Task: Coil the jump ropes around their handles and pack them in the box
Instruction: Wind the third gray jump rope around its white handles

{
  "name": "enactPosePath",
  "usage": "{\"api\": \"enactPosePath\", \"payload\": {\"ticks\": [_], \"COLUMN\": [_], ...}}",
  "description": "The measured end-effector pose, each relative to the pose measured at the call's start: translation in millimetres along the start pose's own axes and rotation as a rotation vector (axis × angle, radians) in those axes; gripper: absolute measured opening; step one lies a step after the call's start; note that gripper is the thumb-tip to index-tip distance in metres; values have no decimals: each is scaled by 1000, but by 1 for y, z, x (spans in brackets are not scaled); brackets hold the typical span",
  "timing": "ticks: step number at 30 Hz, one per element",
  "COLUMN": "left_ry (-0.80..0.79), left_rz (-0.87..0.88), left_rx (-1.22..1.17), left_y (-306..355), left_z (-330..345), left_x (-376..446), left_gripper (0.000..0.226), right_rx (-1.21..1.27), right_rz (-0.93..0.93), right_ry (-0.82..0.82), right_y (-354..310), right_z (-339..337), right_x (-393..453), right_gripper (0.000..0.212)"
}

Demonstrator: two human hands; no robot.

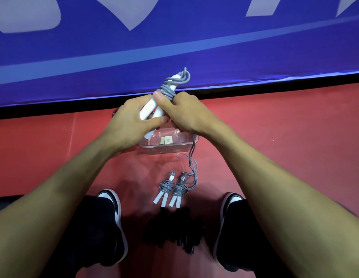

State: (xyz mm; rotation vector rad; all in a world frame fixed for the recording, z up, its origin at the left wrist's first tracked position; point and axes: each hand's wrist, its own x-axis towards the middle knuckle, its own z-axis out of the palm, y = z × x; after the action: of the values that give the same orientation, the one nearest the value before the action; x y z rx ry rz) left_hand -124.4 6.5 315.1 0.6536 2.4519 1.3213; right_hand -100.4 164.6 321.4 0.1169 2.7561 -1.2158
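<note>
Clear plastic box on the red floor, near the blue banner's edge; it holds 2 small tan pieces. Left hand grips the white handles. Right hand pinches the grey rope wound round them, above the box. 2 coiled jump ropes lie between the shoes.
</note>
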Motion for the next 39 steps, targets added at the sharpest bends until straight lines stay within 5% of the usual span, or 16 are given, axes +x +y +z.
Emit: {"api": "enactPosePath", "payload": {"ticks": [5,10,13,18,32,39], "left_ry": [-37,-74,36,-23,-36,-28], "left_rz": [-13,-272,-299,-173,-87,-100], "left_rx": [-182,-442,-428,-321,-322,-315], "left_y": [1,4,3,-3,-6,-9], "left_z": [4,1,5,1,-4,0], "left_x": [2,4,5,5,6,7], "left_gripper": [9,56,44,28,7,19], "right_rx": [-2,13,21,72,160,154], "right_rz": [-48,-94,-48,28,4,-32], "right_ry": [52,60,46,-7,-35,-17], "right_y": [2,2,4,5,7,3], "right_z": [-1,0,2,1,1,1], "right_x": [6,4,5,5,7,7], "right_gripper": [60,57,69,80,60,58]}}
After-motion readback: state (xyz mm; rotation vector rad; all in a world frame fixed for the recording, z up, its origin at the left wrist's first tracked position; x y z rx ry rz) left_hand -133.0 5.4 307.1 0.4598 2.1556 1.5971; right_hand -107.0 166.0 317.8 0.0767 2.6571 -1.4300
